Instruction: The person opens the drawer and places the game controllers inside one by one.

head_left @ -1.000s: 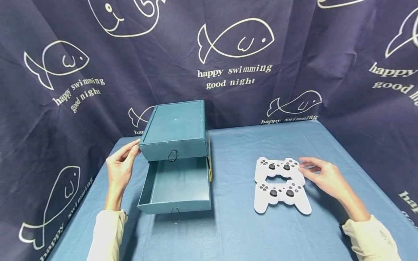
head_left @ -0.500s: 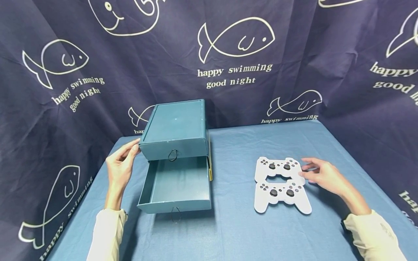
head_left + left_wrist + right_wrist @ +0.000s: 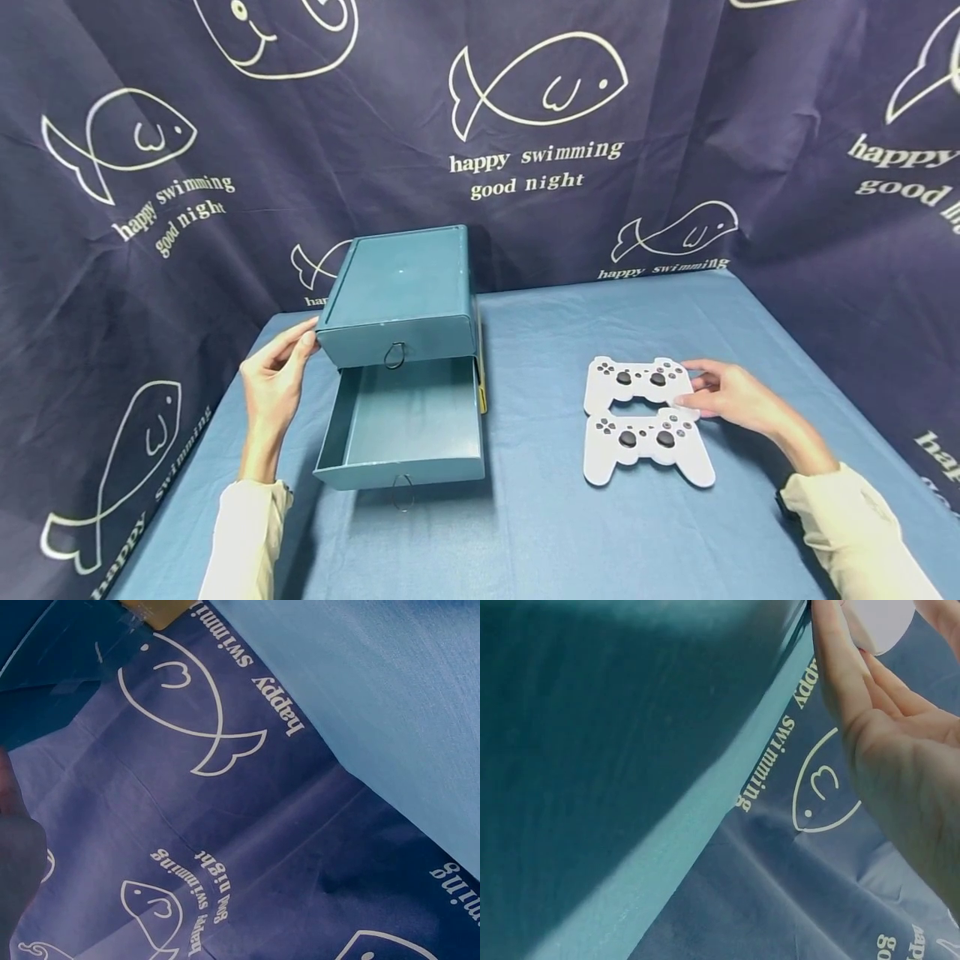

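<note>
My left hand (image 3: 273,375) holds the left front edge of a teal two-drawer box (image 3: 405,283), thumb at the front and fingers along the side. The box's lower drawer (image 3: 412,417) is pulled out and has nothing in it; the upper one is closed. On the right, two white game controllers lie one behind the other. My right hand (image 3: 738,400) pinches the right grip of the far controller (image 3: 637,383), thumb on top and fingers round its far side. The near controller (image 3: 645,450) lies just in front. In the right wrist view the fingers meet a white grip (image 3: 881,622).
A blue cloth (image 3: 540,517) covers the table. Behind it and at both sides hangs a dark curtain (image 3: 540,233) with white fish drawings. Thin wire loops (image 3: 395,356) serve as drawer pulls. A yellow strip (image 3: 482,397) shows on the box's right side.
My right hand has moved a little left, from beside the far controller to a pinch on its right grip. The left hand stays at the box's edge. The view has shifted slightly.
</note>
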Motion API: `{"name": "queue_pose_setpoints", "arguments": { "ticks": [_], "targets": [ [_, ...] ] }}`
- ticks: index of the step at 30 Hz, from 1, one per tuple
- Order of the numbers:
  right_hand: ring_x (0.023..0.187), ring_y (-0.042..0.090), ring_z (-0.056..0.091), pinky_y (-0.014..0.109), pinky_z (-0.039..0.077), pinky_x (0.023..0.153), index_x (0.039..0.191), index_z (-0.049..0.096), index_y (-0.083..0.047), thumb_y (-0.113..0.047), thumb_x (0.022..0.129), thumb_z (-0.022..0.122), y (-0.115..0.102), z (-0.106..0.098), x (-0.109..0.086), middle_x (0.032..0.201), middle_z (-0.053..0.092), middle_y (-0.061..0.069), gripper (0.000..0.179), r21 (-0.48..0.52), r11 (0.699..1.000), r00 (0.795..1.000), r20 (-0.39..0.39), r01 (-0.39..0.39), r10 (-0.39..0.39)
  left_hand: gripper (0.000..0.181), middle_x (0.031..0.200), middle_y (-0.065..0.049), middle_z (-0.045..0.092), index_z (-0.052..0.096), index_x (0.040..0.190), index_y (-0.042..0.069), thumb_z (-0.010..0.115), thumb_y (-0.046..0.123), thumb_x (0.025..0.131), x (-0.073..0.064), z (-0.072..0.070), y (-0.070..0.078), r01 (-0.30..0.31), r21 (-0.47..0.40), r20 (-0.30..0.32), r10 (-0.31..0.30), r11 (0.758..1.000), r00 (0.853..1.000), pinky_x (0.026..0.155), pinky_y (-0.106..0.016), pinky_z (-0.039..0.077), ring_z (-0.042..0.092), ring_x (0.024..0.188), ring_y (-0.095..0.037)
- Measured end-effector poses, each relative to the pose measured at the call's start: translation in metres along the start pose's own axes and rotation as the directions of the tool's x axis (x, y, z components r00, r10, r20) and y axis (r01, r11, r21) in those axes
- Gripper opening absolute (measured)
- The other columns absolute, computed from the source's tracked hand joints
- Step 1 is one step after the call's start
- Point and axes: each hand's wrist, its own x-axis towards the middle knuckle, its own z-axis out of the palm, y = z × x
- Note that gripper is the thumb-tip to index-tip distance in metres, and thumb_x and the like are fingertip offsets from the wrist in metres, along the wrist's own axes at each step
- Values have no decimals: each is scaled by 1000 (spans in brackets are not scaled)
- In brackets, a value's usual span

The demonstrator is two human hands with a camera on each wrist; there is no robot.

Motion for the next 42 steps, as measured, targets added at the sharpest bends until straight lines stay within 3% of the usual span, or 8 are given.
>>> {"name": "queue_pose_setpoints", "arguments": {
  "ticks": [10, 20, 42],
  "targets": [
    [74, 8, 62, 27, 56, 65, 138, 47, 19, -6, 89, 80, -2, 2, 3, 97, 69, 13, 64, -35, 999, 999, 14, 30, -29, 23, 93, 8, 77, 74, 119, -8, 69, -7, 96, -1, -1, 0, -2, 1, -4, 2, 1000, 1000, 77, -17, 52, 73, 81, -4],
    [78, 12, 60, 26, 49, 67, 133, 53, 17, -11, 84, 84, 0, 6, 8, 92, 68, 10, 64, -197, 977, 996, -32, 76, -84, 23, 93, 7, 77, 73, 119, -9, 68, -8, 96, 0, -2, 0, -2, -3, -7, 2, 1000, 1000, 77, -17, 53, 73, 81, -4],
    [66, 13, 59, 28, 45, 61, 138, 56, 12, -22, 83, 83, -10, 7, 6, 87, 71, 5, 70, -279, 960, 995, -95, 7, -34, 23, 92, 9, 77, 74, 119, -8, 69, -6, 96, -1, -1, 1, 8, 11, -5, -8, 1000, 1000, 76, -17, 52, 73, 81, -5]
  ]
}}
